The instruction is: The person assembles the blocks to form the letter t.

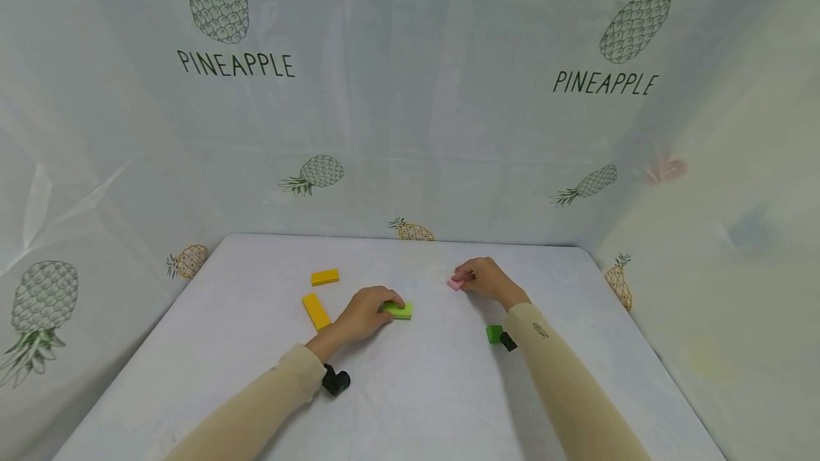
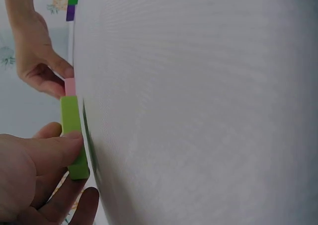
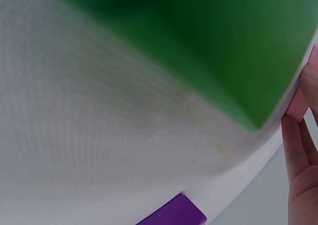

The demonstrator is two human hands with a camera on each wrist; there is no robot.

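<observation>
My left hand [image 1: 365, 311] pinches a light green rectangular block [image 1: 401, 311] near the middle of the table. The left wrist view shows the thumb on one face of this block [image 2: 71, 113], with a dark shadow along its table side. Farther back and to the right, my right hand [image 1: 485, 278] holds a small pink block [image 1: 454, 283] between thumb and fingers. In the right wrist view, the pink block [image 3: 299, 105] is at the right edge, partly covered by the fingers.
Two yellow blocks [image 1: 324, 277] [image 1: 316, 310] lie left of my left hand. A dark green block [image 1: 494, 334] sits by my right forearm, looming large in the right wrist view. A purple block [image 3: 175, 212] shows there too. A pineapple-print sheet [image 1: 410, 112] hangs behind the white table [image 1: 423, 390].
</observation>
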